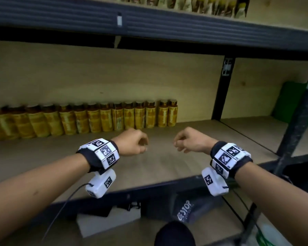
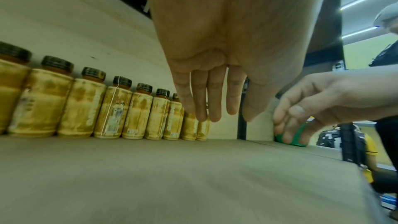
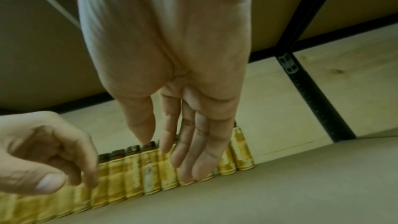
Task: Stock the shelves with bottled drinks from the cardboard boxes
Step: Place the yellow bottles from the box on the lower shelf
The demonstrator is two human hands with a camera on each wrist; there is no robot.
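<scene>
A row of several yellow-labelled bottles (image 1: 96, 119) with dark caps stands along the back of the wooden shelf (image 1: 167, 167), reaching from the left edge to about the middle. The same bottles (image 2: 112, 108) show in the left wrist view, and the bottles (image 3: 150, 168) run behind my fingers in the right wrist view. My left hand (image 1: 133, 142) and right hand (image 1: 188, 139) hover side by side above the bare shelf in front of the row's right end. Both hang with loosely curled fingers and hold nothing. No cardboard box is in view.
A black upright post (image 1: 222, 89) divides the shelf at the right; beyond it stands a green pack (image 1: 292, 102). The shelf above (image 1: 149, 22) carries more bottles. Below the shelf edge lie a white box (image 1: 107, 222) and a dark pack (image 1: 192, 208).
</scene>
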